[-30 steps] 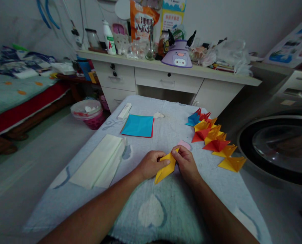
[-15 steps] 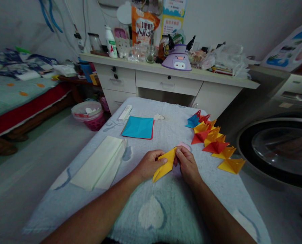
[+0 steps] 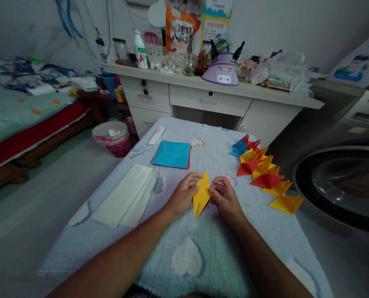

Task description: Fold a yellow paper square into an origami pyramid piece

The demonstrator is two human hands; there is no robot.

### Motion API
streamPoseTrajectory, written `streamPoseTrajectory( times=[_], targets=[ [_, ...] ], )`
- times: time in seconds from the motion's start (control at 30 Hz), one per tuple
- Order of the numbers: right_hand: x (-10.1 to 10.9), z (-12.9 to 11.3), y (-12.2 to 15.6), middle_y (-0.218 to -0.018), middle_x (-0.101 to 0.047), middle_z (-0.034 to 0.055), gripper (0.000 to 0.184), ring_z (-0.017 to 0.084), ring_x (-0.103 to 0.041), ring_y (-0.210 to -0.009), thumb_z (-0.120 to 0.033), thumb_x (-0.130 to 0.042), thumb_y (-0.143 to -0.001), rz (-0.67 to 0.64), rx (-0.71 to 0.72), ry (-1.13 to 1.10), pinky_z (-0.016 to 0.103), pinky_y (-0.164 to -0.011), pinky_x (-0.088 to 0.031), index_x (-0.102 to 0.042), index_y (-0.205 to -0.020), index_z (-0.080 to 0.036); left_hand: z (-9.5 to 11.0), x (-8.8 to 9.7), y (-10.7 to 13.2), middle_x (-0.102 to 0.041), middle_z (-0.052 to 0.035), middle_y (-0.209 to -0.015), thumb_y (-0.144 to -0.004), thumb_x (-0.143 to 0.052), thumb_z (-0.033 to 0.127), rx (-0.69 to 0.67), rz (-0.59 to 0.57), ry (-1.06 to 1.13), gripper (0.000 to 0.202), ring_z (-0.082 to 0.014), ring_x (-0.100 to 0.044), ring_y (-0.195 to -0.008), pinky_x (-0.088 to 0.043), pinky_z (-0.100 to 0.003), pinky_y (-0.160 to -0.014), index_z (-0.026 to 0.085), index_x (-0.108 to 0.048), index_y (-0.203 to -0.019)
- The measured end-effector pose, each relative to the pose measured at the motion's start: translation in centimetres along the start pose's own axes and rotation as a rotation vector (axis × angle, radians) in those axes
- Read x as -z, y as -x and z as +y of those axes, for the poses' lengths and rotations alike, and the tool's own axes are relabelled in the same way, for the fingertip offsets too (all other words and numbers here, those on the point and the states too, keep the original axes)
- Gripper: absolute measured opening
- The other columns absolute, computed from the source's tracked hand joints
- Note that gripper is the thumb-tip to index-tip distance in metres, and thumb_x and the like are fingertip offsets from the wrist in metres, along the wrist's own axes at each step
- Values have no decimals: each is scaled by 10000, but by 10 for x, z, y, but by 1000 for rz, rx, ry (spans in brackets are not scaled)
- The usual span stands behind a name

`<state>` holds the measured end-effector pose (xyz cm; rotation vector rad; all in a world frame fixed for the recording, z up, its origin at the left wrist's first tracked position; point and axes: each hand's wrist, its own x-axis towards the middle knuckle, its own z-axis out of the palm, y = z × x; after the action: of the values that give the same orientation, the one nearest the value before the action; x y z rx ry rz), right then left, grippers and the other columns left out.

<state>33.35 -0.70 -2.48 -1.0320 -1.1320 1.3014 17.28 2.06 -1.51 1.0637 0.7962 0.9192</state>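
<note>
A folded yellow paper piece [image 3: 201,194] stands nearly upright between my two hands, its point up. My left hand [image 3: 183,196] pinches its left edge with curled fingers. My right hand [image 3: 224,199] is closed on its right edge. Both hands rest over the towel-covered table [image 3: 184,252]. To the right lies a row of several folded paper pieces [image 3: 265,176] in blue, red, orange and yellow. A small pink piece [image 3: 230,179] lies just beyond my right hand.
A stack of square paper sheets [image 3: 172,154], blue on top, lies ahead, with a white stick-like object [image 3: 156,135] near it. A folded white cloth [image 3: 127,200] lies left. Beyond stand a cluttered desk [image 3: 215,93], a pink bin [image 3: 111,138], a bed [image 3: 20,111] and a washing machine [image 3: 342,182].
The yellow piece has turned from lying slanted to standing nearly upright between my hands. The camera view shifted slightly.
</note>
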Motion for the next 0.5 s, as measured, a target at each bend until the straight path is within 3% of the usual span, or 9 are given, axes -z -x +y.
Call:
streamPoseTrajectory(
  times=[0.1, 0.17, 0.33, 0.5],
  targets=[
    [1, 1, 0, -629, -502, -67, 224, 79, -435, -494, -372, -698, -788, 10, 3, 44, 203, -467, -336, -535, -829, -225, 0, 4, -1, -610, -5, -715, -722, -569, 270, -6, 33, -124, 199, -123, -542, -621, -393, -231, -588, 152, -651, -859],
    [1, 1, -1, -649, -509, -55, 208, 79, -440, -508, -376, -699, -788, 16, 0, 66, 205, -474, -345, -570, -823, -216, 1, 5, -2, -642, -22, -730, -716, -569, 249, -7, 55, -179, 188, -132, -553, -650, -399, -240, -617, 136, -691, -805],
    [3, -1, 0, -712, -545, -35, 193, 92, -467, -556, -383, -691, -794, -2, -14, 79, 213, -504, -368, -617, -876, -224, 1, 5, -2, -709, -51, -846, -716, -596, 234, -15, 90, -143, 217, -172, -618, -777, -450, -278, -731, 144, -731, -860],
    [6, -5, 4, -751, -568, -20, 193, 110, -492, -618, -340, -669, -801, -49, -10, 99, 221, -545, -392, -636, -957, -232, 1, 3, -2, -717, -67, -881, -719, -634, 237, -15, 93, -41, 241, -168, -625, -776, -460, -283, -734, 131, -732, -912]
  ],
)
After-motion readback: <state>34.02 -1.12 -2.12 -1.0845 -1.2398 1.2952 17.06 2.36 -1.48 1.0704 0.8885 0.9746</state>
